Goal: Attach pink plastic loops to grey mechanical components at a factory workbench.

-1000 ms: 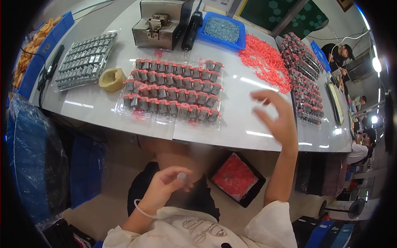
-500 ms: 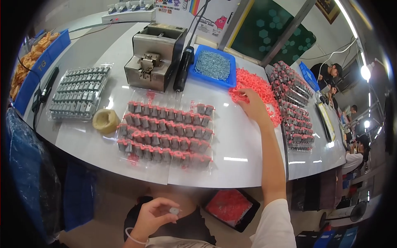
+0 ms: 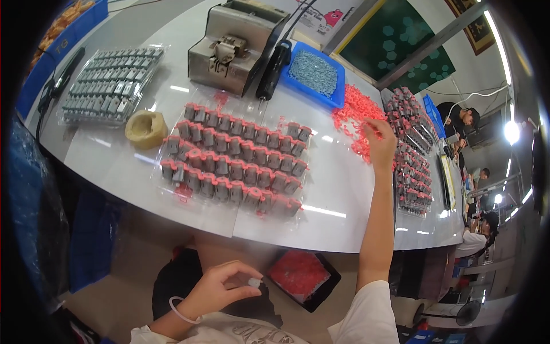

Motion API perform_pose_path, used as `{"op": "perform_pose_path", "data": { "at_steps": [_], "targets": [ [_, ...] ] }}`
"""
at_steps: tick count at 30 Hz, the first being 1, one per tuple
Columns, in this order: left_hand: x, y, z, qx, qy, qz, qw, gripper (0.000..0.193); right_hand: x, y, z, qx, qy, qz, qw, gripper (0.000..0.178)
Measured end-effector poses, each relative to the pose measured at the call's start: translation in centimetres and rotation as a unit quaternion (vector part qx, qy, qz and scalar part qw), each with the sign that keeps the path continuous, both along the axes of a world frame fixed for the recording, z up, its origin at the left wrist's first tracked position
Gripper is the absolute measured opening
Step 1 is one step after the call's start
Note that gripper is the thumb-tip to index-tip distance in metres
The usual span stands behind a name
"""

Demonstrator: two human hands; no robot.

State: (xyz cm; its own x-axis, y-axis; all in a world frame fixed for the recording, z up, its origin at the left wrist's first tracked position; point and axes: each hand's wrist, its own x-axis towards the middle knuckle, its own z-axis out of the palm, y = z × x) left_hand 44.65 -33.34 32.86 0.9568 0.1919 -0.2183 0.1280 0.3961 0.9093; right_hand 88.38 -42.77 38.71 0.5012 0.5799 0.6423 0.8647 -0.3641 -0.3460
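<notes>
Low at the table's front edge, over my lap, my left hand point(image 3: 223, 286) pinches a small pale grey plastic part point(image 3: 254, 282) between thumb and fingertips. My right arm reaches forward, and my right hand point(image 3: 380, 140) is at the right edge of a pile of small pink plastic pieces point(image 3: 355, 109). Its fingers are curled together; whatever is between them is too small to make out. In front of me lies a clear plastic tray point(image 3: 235, 215) with rows of dark grey parts point(image 3: 234, 148) that carry pink pieces on top.
Behind the tray stand a metal machine point(image 3: 229, 51), a black electric screwdriver point(image 3: 274, 71) and a blue tray of screws point(image 3: 312, 73). A tray of pale grey parts point(image 3: 112, 83) and a yellowish ring point(image 3: 146, 129) lie left. More filled trays point(image 3: 409, 155) are stacked right. Below is a bin point(image 3: 301, 278).
My right hand has drawn back and to the right across the pink pile, its fingers closing. The left hand keeps its pale grey part. The whole view has tilted and shifted.
</notes>
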Motion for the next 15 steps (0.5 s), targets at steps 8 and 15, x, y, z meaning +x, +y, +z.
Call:
{"op": "perform_pose_path", "data": {
  "at_steps": [8, 15],
  "targets": [
    [0.9, -2.9, -5.8, -0.11, 0.02, -0.041, 0.993, 0.027, -1.2, 0.6, 0.8, 0.045, -0.07, 0.001, 0.997, 0.013],
    [1.3, -5.5, -7.6, -0.133, -0.008, -0.072, 0.988, 0.027, -0.9, 0.2, 0.7, 0.041, -0.047, -0.007, 0.998, 0.012]
  ]
}}
